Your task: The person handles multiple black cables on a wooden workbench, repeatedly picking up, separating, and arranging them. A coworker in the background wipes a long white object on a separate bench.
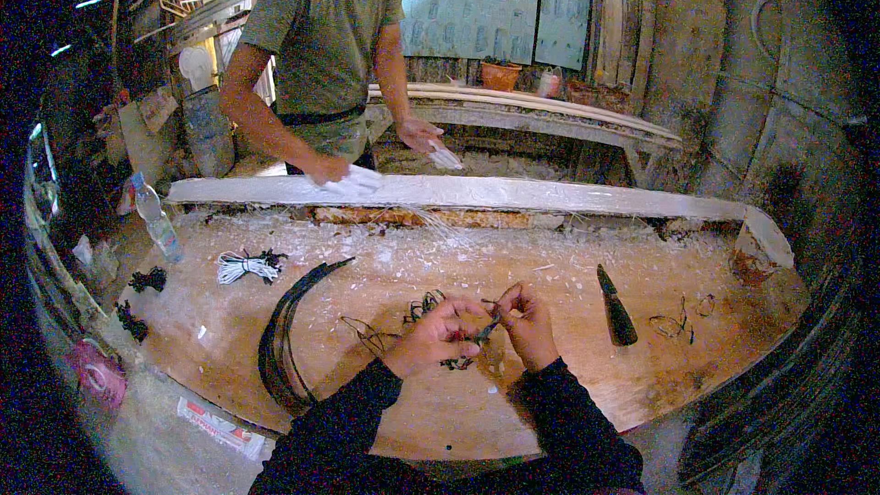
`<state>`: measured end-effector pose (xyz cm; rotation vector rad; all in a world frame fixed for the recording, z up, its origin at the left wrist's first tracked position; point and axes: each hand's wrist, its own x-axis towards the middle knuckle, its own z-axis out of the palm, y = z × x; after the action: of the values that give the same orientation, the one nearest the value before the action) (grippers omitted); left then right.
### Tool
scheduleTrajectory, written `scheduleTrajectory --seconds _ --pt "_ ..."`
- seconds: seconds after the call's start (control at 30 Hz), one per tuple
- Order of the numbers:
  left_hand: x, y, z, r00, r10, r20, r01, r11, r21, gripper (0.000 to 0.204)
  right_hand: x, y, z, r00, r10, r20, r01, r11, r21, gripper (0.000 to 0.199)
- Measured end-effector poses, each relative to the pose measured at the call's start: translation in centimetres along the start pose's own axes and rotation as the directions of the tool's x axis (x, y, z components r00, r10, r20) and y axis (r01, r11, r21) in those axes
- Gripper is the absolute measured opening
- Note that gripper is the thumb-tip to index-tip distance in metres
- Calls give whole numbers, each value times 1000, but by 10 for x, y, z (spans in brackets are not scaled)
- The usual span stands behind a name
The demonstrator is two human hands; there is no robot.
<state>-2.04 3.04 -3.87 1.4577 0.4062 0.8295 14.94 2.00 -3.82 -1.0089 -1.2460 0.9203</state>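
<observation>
Above the middle of a wooden tabletop, my left hand and my right hand come together on a thin dark strip. My right fingers pinch its upper end; the left fingers curl around its lower part. Thin black cords lie tangled just behind my left hand, partly hidden by it. To the left rest long curved black strips, and a thin dark loop lies between them and my left wrist. A dark tapered piece lies to the right.
Across the table's far side runs a long white-coated beam, where a person in a green shirt works with whitened hands. A bundled white cord, a plastic bottle and dark bundles are left. Thin loops lie right.
</observation>
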Motion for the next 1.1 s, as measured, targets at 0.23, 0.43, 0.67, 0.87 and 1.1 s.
scheduleTrajectory --seconds 0.23,0.43,0.67,0.87,1.1 --pt "-2 5 8 990 -31 136 36 999 -38 36 0 -10 0 987 -87 -138 93 995 36 3" --pt "4 10 -2 975 80 -205 -59 993 106 31 -6 -29 12 991 96 -94 -80 983 163 14" --pt "6 4 -16 859 234 -454 -78 939 336 22 3 -8 5 973 -225 -59 215 966 -144 13" --pt "7 3 -26 758 247 -604 -72 951 299 20 -3 -13 7 956 -286 -73 260 933 -249 9" --pt "7 2 -36 715 296 -633 26 894 447 15 -11 -21 15 833 80 548 -200 966 163 6"
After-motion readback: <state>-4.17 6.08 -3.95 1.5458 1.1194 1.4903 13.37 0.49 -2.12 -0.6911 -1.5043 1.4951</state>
